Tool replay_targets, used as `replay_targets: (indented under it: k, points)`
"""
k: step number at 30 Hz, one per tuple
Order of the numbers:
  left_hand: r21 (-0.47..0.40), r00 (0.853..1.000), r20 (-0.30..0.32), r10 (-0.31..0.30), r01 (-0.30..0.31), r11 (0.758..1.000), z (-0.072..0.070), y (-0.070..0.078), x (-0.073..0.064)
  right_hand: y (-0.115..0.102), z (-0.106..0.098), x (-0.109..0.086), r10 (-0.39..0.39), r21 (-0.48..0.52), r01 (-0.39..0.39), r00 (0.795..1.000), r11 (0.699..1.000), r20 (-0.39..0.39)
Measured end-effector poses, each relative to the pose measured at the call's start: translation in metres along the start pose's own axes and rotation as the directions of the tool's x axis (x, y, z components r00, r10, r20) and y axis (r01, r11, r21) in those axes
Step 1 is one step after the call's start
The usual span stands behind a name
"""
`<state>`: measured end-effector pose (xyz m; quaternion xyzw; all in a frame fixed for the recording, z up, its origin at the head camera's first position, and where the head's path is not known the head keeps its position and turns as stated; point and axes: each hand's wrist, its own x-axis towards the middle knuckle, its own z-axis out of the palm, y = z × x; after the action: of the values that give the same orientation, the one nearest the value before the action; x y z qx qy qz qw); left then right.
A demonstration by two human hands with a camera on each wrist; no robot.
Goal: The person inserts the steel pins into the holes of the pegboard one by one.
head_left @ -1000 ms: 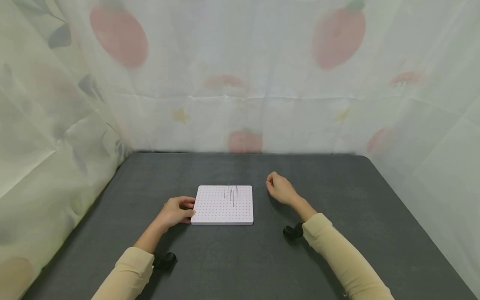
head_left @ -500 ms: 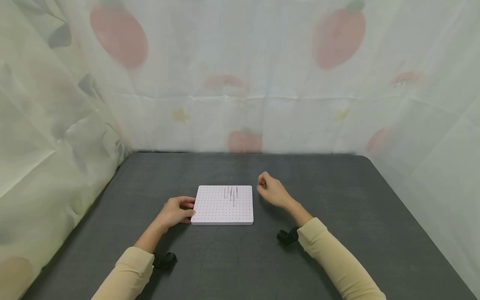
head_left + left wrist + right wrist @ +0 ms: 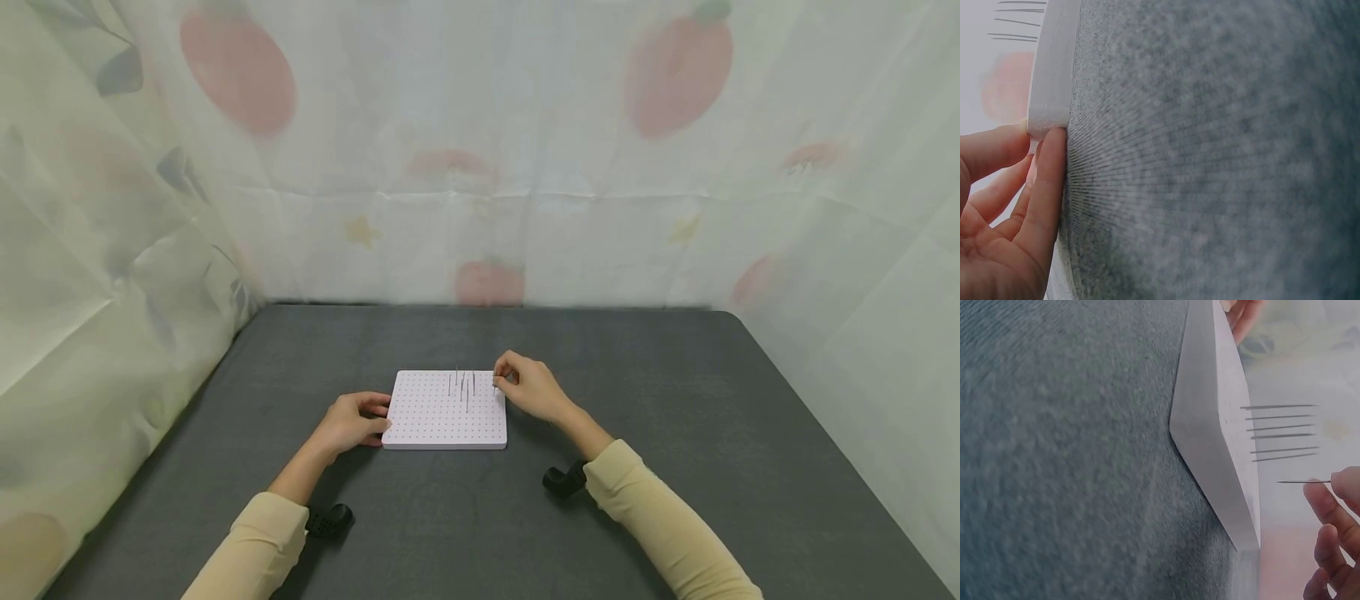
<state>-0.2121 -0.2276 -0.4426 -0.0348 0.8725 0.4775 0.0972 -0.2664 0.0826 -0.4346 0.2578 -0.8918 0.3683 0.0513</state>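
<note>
A white board [image 3: 423,421] with rows of small holes lies flat on the dark table. My left hand [image 3: 347,427] holds its left edge, thumb at the top edge and fingers against the side, as the left wrist view shows. Several thin metal needles [image 3: 1282,435] stand upright in the board's far right part. My right hand [image 3: 534,390] is over the board's right edge near the far corner. Thumb and index finger pinch another needle [image 3: 1297,482], its point facing the board with a gap between in the right wrist view. Its other fingers are loosely bent.
The dark grey tabletop [image 3: 450,525] surrounds the board. A pale curtain [image 3: 585,242] with fruit prints hangs behind the table's far edge, and more curtain [image 3: 885,350] hangs along the right side. Black wrist cameras [image 3: 330,522] sit low near the table.
My right hand has moved left, from beside the board to over its far right corner, bringing the pinched needle along. The left hand and the board have stayed in place.
</note>
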Motion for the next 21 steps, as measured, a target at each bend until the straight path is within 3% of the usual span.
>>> replay_targets:
  k: [11, 21]
  points:
    - [-0.002, 1.0, 0.002, -0.007, 0.007, 1.0, 0.0, 0.0, 0.0, -0.007, 0.012, 0.002, -0.048, -0.043, 0.047, 0.999, 0.998, -0.018]
    - [-0.003, 1.0, 0.005, -0.008, 0.008, 1.0, 0.0, 0.0, 0.0, -0.012, 0.021, 0.002, -0.056, -0.071, 0.057, 0.998, 0.996, 0.016]
